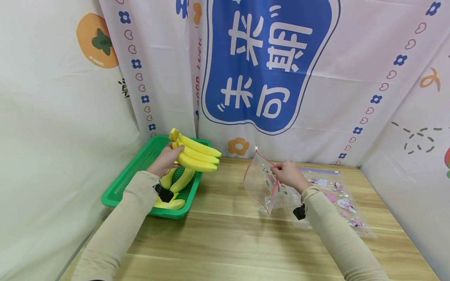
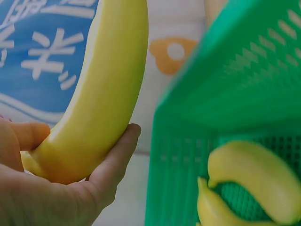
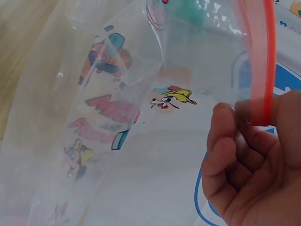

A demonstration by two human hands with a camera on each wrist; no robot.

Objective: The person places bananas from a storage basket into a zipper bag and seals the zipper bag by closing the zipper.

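Observation:
A bunch of yellow bananas [image 1: 198,153] is gripped near its stem end by my left hand [image 1: 166,159], above the right side of the green basket [image 1: 117,191]. In the left wrist view the thumb and fingers wrap the lower end of one banana [image 2: 110,84]. My right hand [image 1: 290,175] pinches the red-edged rim of a clear zip bag [image 1: 254,177], whose mouth gapes toward the left. Cartoon prints show on the bag [image 3: 141,155] in the right wrist view, where the fingers curl at the red zip strip [image 3: 263,61].
More bananas [image 1: 183,180] lie in the basket. A second clear printed bag [image 1: 337,195] with a purple zip lies flat on the wooden table [image 1: 225,242] at the right. Printed cloth [image 1: 168,78] hangs behind the table, with pale walls on both sides.

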